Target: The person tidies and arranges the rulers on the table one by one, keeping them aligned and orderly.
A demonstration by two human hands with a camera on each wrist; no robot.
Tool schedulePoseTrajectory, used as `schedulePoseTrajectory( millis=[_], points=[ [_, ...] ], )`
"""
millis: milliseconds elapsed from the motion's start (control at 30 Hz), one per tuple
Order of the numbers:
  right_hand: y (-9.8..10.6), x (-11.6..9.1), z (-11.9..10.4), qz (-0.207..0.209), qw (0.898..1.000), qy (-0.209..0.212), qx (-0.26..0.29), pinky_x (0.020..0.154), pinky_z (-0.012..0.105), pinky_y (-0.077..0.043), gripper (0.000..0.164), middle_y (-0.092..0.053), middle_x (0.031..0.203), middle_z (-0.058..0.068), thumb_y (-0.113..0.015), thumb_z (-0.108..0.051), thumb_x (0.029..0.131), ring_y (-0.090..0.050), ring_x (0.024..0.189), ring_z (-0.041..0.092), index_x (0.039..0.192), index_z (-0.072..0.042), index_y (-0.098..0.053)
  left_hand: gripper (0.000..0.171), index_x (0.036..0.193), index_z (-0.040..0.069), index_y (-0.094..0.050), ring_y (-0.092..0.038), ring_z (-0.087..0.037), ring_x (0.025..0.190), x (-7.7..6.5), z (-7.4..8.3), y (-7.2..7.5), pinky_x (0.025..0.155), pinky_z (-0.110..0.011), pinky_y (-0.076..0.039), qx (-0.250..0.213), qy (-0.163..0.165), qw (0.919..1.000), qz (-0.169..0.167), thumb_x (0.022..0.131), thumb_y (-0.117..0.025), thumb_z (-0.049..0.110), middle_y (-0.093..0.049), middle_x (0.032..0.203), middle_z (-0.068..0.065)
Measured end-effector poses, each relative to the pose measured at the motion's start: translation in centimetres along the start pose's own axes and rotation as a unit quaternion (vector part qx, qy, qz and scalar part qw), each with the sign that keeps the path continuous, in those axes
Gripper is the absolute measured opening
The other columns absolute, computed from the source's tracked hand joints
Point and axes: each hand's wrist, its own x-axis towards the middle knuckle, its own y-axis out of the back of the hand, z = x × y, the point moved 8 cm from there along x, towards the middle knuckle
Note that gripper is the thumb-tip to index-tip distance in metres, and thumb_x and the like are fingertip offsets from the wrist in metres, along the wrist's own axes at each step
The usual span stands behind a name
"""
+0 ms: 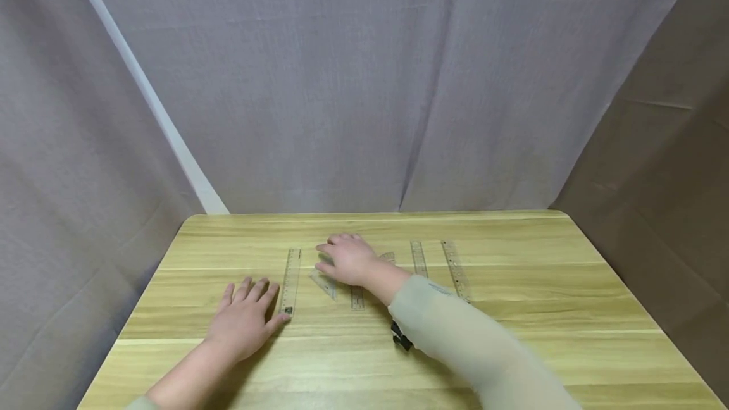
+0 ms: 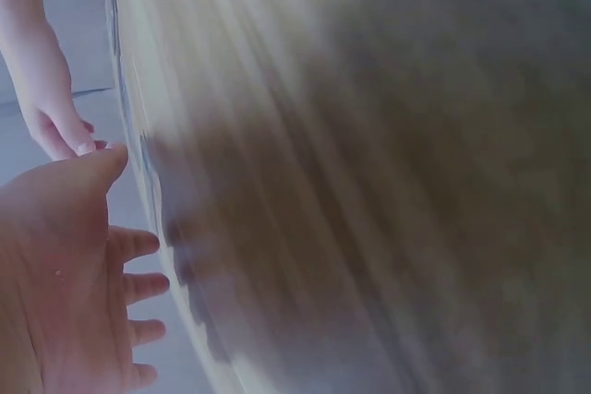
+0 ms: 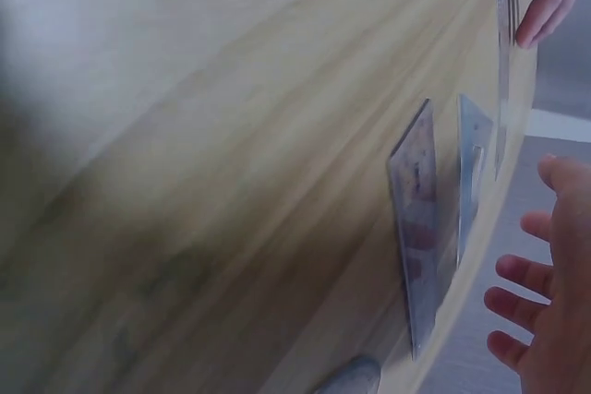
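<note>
My left hand (image 1: pixel 245 320) is spread palm down over the table, beside a clear ruler (image 1: pixel 290 280). Its thumb tip is at that ruler's near end; whether they touch I cannot tell. My right hand (image 1: pixel 348 261) hovers with fingers apart, gripping nothing. Below it a clear set square (image 1: pixel 323 283) and another ruler (image 1: pixel 357 299) lie partly hidden. A protractor (image 1: pixel 388 257) shows only its curved edge behind the right wrist. In the right wrist view the spread right hand (image 3: pixel 554 292) is off the table, past the short ruler (image 3: pixel 416 228) and set square (image 3: pixel 473 163).
Two more clear rulers lie farther right: a narrower ruler (image 1: pixel 419 258) and a wider ruler (image 1: pixel 455 271), partly behind the right sleeve (image 1: pixel 467 334). A black wrist device (image 1: pixel 401 337) sits under that arm. Grey curtains (image 1: pixel 319 93) surround the wooden table (image 1: pixel 569 296).
</note>
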Motion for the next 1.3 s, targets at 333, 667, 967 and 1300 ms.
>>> schedulePoseTrajectory(
  millis=[333, 667, 967, 1300],
  points=[
    [-0.6, 1.4, -0.6, -0.014, 0.999, -0.031, 0.009, 0.115, 0.046, -0.031, 0.054, -0.052, 0.144, 0.004, -0.045, -0.055, 0.101, -0.045, 0.134, 0.025, 0.145, -0.024, -0.052, 0.071, 0.148, 0.008, -0.047, -0.027, -0.046, 0.143, 0.3, 0.0, -0.6, 0.115, -0.066, -0.014, 0.016, 0.010, 0.9997, -0.015, 0.097, -0.051, 0.058, -0.040, 0.154, -0.018],
    [-2.0, 2.6, -1.3, -0.029, 0.998, -0.054, -0.008, 0.115, 0.045, -0.030, 0.058, -0.048, 0.148, 0.003, -0.043, -0.059, 0.100, -0.041, 0.138, 0.025, 0.147, -0.026, -0.049, 0.072, 0.148, 0.007, -0.046, -0.027, -0.045, 0.144, 0.7, 0.8, -0.9, 0.116, -0.064, -0.014, 0.025, 0.001, 0.9994, -0.025, 0.097, -0.051, 0.057, -0.039, 0.154, -0.017],
    [-2.2, 3.6, -1.6, -0.030, 0.997, -0.076, -0.007, 0.116, 0.045, -0.027, 0.061, -0.046, 0.149, 0.003, -0.043, -0.059, 0.099, -0.040, 0.138, 0.024, 0.149, -0.024, -0.047, 0.070, 0.146, 0.007, -0.048, -0.030, -0.043, 0.143, 0.9, 1.0, -0.8, 0.116, -0.064, -0.016, 0.029, -0.007, 0.9995, -0.006, 0.096, -0.053, 0.057, -0.042, 0.152, -0.016],
    [-2.5, 3.9, -1.4, -0.037, 0.995, -0.090, 0.001, 0.115, 0.044, -0.028, 0.060, -0.047, 0.147, 0.003, -0.046, -0.061, 0.098, -0.039, 0.138, 0.024, 0.147, -0.027, -0.049, 0.071, 0.147, 0.008, -0.048, -0.031, -0.043, 0.143, 0.5, 1.3, -0.6, 0.116, -0.063, -0.017, 0.029, -0.014, 0.9994, -0.010, 0.096, -0.053, 0.057, -0.044, 0.152, -0.016]
  ],
)
